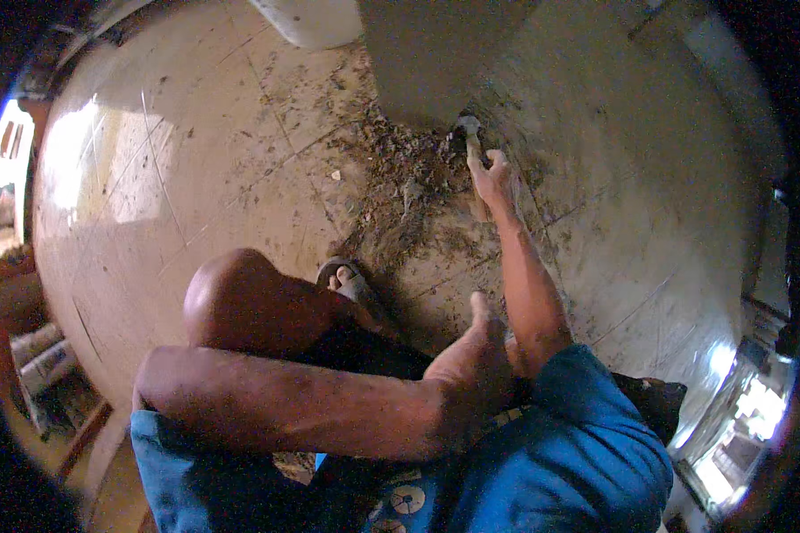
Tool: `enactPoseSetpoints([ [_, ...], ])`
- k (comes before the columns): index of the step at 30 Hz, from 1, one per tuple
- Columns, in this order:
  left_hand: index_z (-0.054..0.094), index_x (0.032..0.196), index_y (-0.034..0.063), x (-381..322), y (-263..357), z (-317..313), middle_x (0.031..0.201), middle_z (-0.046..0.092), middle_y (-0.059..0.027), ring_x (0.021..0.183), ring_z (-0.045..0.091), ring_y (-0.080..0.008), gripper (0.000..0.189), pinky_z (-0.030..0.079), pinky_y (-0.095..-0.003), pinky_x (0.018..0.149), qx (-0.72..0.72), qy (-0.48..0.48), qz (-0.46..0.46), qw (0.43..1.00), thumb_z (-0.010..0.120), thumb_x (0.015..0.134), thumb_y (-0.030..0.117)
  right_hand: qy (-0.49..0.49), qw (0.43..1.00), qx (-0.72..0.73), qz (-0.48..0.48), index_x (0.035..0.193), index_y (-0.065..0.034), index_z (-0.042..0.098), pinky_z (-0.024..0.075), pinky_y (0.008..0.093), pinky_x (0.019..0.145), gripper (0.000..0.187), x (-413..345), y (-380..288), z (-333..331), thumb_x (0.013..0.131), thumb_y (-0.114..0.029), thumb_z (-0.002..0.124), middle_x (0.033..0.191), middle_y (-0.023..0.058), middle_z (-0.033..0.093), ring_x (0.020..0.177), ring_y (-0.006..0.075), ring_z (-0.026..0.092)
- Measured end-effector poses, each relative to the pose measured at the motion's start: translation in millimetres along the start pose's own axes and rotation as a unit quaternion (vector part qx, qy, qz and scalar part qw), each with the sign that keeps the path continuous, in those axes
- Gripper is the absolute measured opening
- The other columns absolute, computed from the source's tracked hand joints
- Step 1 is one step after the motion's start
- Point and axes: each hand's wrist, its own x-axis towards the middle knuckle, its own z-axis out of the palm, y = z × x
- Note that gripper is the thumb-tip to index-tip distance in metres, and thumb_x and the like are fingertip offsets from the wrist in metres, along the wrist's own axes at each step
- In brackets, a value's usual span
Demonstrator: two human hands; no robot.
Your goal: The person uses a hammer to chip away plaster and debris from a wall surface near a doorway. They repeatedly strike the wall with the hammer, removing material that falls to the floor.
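My right hand [493, 174] reaches forward, shut on the handle of a small hand tool [469, 126] with a pale, flat head, seemingly a scraper. The tool's head touches the dark debris at the foot of a brown upright surface. Loose dirt and crumbs [417, 163] lie in a heap to the left of this hand and are scattered towards me. My left forearm crosses in front of my body, over my bent leg. My left hand [473, 346] hangs near my right forearm, one digit pointing forward; its other fingers are mostly hidden.
The brown upright surface [433, 60] stands ahead, beside a white, rounded object [320, 23]. Dirty tiles [240, 153] with dark joints make up the floor. My foot in a sandal [343, 276] is close to the debris. Furniture with a shelf [47, 360] stands at the far left.
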Motion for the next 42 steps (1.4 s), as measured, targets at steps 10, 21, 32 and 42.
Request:
enactPoseSetpoints([
  [10,0.061,0.136,0.0082,10.1,-4.7,-16.9,0.137,0.061,-0.0166,0.128,0.055,-0.0403,0.050,0.035,-0.0648,0.109,-0.030,-0.045,0.000,0.999,0.053,0.096,0.036,-0.091,0.991,-0.100,-0.003,0.107,-0.0023,0.060,0.0515,0.0529,0.083,0.049,5.0,-16.0,-10.7,0.074,-0.035,0.076,0.102,0.0244,0.069,0.099,0.0434,0.066],
  [21,0.065,0.122,-0.0031,18.4,-46.3,23.7,0.133,0.059,-0.0283,0.128,0.054,-0.0439,0.044,0.040,-0.0594,0.105,0.028,-0.018,0.078,0.996,0.052,0.092,0.026,-0.099,0.831,0.513,0.190,0.103,-0.0079,0.051,0.0443,0.0295,0.046,0.031,-67.7,-83.4,-27.5,0.100,-0.038,0.058,0.070,0.0009,0.055,0.054,0.0100,0.055],
  [32,0.067,0.111,0.0002,48.4,-74.4,21.2,0.132,0.061,-0.0210,0.128,0.053,-0.0380,0.035,0.041,-0.0544,0.108,-0.059,-0.096,0.102,0.988,0.054,0.090,0.025,0.038,0.742,0.653,0.146,0.109,-0.0061,0.049,0.0399,0.0271,0.039,0.040,-86.2,-138.4,-34.4,0.106,-0.046,0.047,0.065,0.0034,0.051,0.045,0.0113,0.049],
  [42,0.066,0.113,0.0021,46.7,-80.8,14.6,0.134,0.061,-0.0175,0.127,0.054,-0.0350,0.034,0.043,-0.0529,0.106,-0.048,-0.075,0.102,0.991,0.057,0.088,0.024,-0.054,0.807,0.557,0.189,0.107,-0.0050,0.052,0.0410,0.0290,0.039,0.048,-59.1,-136.1,-33.1,0.103,-0.053,0.047,0.064,0.0000,0.050,0.044,0.0093,0.046],
])
